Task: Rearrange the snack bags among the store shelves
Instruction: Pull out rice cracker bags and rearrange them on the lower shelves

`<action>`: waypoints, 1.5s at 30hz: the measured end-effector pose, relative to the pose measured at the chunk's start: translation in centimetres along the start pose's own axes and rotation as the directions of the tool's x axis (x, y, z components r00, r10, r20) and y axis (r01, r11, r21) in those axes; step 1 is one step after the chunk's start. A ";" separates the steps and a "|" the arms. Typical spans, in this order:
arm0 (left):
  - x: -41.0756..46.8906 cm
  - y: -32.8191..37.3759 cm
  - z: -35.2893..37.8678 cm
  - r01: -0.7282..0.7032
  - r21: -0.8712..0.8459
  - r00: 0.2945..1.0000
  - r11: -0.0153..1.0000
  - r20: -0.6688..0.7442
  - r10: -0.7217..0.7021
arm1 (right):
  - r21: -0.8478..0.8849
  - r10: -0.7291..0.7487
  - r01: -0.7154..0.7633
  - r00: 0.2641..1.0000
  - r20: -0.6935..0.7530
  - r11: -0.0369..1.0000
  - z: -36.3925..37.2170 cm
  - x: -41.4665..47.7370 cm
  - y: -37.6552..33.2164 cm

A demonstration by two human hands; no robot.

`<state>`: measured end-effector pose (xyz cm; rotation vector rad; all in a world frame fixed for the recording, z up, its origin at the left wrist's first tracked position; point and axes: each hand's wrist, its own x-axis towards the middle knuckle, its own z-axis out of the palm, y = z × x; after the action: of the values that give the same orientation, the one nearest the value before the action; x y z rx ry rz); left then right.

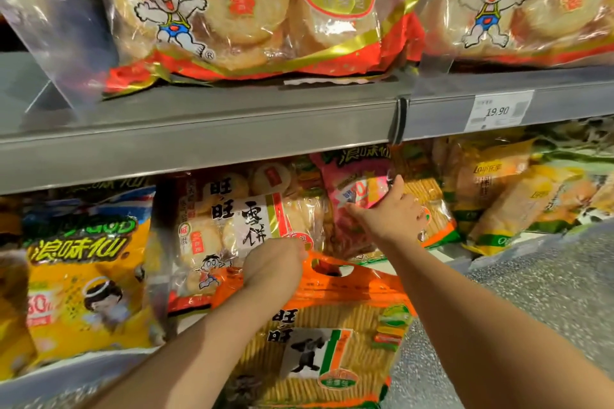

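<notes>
My left hand point(274, 264) grips the top handle of an orange rice-cracker bag point(327, 342), which hangs in front of the lower shelf. My right hand point(387, 209) reaches into the lower shelf, its fingers closed around the front of a pink snack bag point(352, 189) that stands upright there. Behind the pink bag stands another orange-trimmed cracker bag point(432, 209). A clear bag of round rice crackers with a red edge point(232, 226) stands just left of my left hand.
A yellow snack bag point(89, 282) fills the lower shelf's left. Several yellow bags point(505, 196) lean at the right. The upper grey shelf point(232, 129) carries large rice-cracker bags point(252, 10) and a price tag point(498, 111). Speckled floor point(548, 292) lies at the right.
</notes>
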<state>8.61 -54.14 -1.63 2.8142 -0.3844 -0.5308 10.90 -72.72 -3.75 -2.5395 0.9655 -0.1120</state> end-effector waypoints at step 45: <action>-39.0 -21.1 -12.7 0.197 0.058 0.924 0.979 -0.345 -0.166 | -0.036 -0.584 0.589 0.806 0.094 0.807 -8.5 -40.2 -15.5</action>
<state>-17.15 -20.23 16.16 2.9708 -0.0796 -0.0544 -11.80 -39.15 13.19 -2.7901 0.1156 -0.1602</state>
